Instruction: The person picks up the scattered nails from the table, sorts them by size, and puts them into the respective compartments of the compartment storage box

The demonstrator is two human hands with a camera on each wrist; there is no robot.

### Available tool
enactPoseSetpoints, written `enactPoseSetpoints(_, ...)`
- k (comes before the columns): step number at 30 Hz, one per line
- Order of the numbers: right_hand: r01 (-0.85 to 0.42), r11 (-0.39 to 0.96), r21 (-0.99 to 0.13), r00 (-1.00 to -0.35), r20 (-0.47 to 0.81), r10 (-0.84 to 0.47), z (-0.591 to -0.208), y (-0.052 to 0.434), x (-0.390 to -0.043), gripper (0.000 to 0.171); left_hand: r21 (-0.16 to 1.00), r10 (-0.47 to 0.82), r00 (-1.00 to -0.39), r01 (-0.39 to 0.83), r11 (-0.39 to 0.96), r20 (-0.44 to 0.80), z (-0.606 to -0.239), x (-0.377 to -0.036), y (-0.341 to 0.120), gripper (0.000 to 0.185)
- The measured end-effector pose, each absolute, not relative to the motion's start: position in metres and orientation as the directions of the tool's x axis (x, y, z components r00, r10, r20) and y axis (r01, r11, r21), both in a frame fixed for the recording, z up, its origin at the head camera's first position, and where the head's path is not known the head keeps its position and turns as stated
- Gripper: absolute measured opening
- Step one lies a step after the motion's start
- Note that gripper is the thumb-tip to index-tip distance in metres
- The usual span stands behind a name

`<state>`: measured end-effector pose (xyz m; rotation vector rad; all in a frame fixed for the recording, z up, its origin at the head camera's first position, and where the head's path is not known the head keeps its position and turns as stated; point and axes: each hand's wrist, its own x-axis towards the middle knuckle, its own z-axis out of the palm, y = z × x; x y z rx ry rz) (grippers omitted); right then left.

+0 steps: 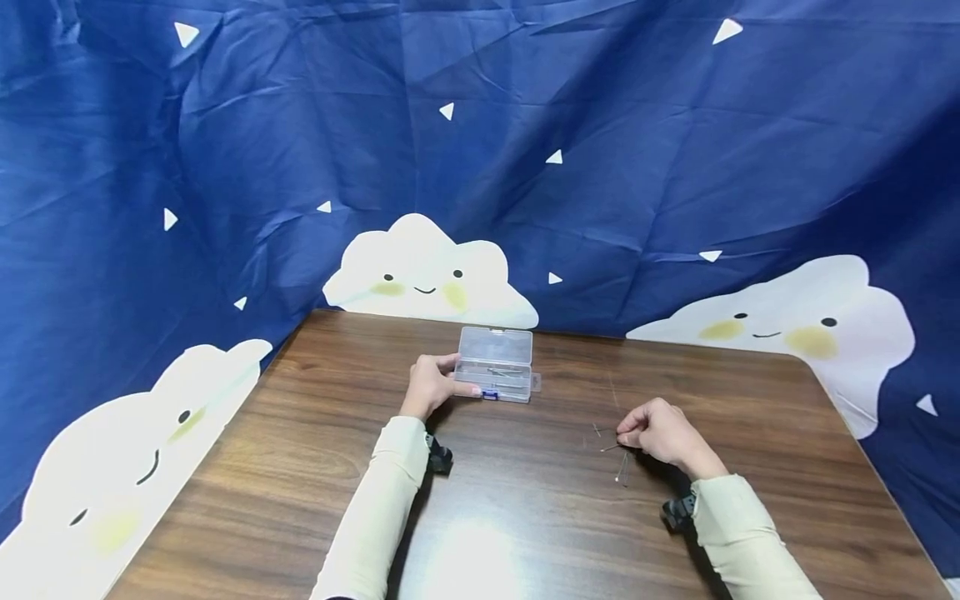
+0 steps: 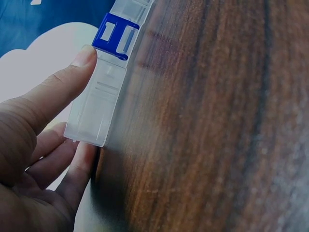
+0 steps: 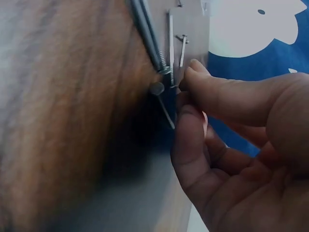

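A clear plastic box point(image 1: 517, 397) with a blue latch point(image 2: 114, 36) lay with its lid point(image 1: 495, 346) opened back, slender metal nails inside. The left hand point(image 1: 431, 387) gripped its left end. Loose silvery nails point(image 3: 147, 36) lay scattered about the right hand's point(image 1: 660, 432) fingertips.

Passing freely over the counter point(image 1: 536, 475) between plastic box point(image 1: 495, 363) and loose nails point(image 1: 617, 479), meeting the left grip point(image 1: 431, 385) at the box's left, the right grip point(image 1: 662, 432) beside the nails, stopping at the blue curtain point(image 1: 480, 158).
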<state>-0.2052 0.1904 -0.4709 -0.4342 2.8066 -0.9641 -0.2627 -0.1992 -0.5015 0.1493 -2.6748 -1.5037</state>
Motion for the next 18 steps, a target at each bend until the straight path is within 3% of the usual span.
enactPoseSetpoints(10,-0.274,0.789,-0.550,-0.944,-0.001,-0.329,-0.4742,0.1886,-0.2018,0.015,0.858,-0.127,-0.992,-0.071,0.509,-0.006,-0.5019,-0.2616,-0.1992,0.080)
enactPoseSetpoints(18,-0.441,0.790,-0.425,-0.881,0.036,-0.472,-0.4755,0.1873,-0.2050,0.029,0.874,-0.130,-0.991,-0.075,0.481,-0.014,-0.5023,-0.2620,-0.1990,0.080)
